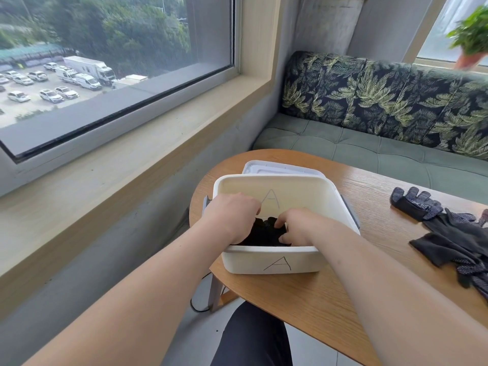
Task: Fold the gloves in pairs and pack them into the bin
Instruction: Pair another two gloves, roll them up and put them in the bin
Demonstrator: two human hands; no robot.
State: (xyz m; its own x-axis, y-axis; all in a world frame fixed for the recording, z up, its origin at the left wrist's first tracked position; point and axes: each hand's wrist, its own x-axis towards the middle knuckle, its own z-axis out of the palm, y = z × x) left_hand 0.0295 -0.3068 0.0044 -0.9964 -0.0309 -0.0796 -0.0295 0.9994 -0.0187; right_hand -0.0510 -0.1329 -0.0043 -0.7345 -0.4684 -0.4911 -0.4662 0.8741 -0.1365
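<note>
At the bottom centre of the frame a knee (250,339) in dark trousers shows under the edge of a rounded wooden table (303,299). Two bare forearms rise from the lower corners and meet in the middle of the frame, inside a white plastic bin (274,262) that stands on the table's left end with a hand-drawn "A" on its near wall and another on the inside of its far wall.

Both hands are down in the bin on a bundle of folded black gloves (264,232), which lies against the near wall. The left hand (232,217) covers the bundle's left side with its fingers curled down over it. The right hand (298,225) grips the right side, fingertips bent into the fabric. How far the bundle sits from the bin floor cannot be told.

Just behind the bin lies its white lid (277,167), partly hidden by the far wall. At the right edge of the frame a heap of loose gloves (449,233), dark with dotted palms, is spread on the table, well apart from the bin.

Beyond the table runs a green padded bench (356,146) with a leaf-print backrest (383,101). A potted plant (472,35) sits blurred in the upper right corner. The upper left is filled by a window (105,62) over a car park.
</note>
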